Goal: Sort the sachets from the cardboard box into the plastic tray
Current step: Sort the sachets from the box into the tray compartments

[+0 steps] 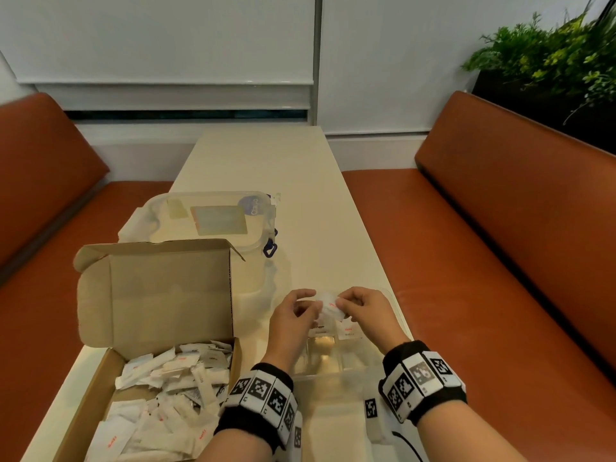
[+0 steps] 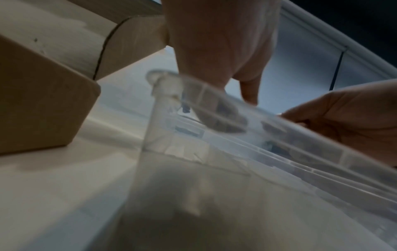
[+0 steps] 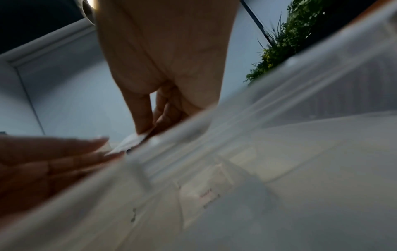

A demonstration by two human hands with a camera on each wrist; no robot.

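An open cardboard box [image 1: 156, 328] at the near left holds several white sachets [image 1: 173, 378]. Right of it stands the clear plastic tray [image 1: 333, 375], with a pepper sachet [image 1: 321, 329] and a red-printed sachet [image 1: 348, 330] in separate compartments. Both hands hover over the tray's far end. My right hand [image 1: 341, 303] pinches a small white sachet [image 1: 328, 303] between thumb and fingers, seen close in the right wrist view as the sachet [image 3: 131, 142]. My left hand [image 1: 311, 300] pinches its other end. The tray's rim [image 2: 214, 110] blurs across both wrist views.
A clear lidded container [image 1: 213, 221] with a blue latch [image 1: 270, 250] sits behind the box. The cream table [image 1: 300, 168] is narrow, with orange benches [image 1: 500, 245] on both sides. A plant [image 1: 550, 51] stands at the far right.
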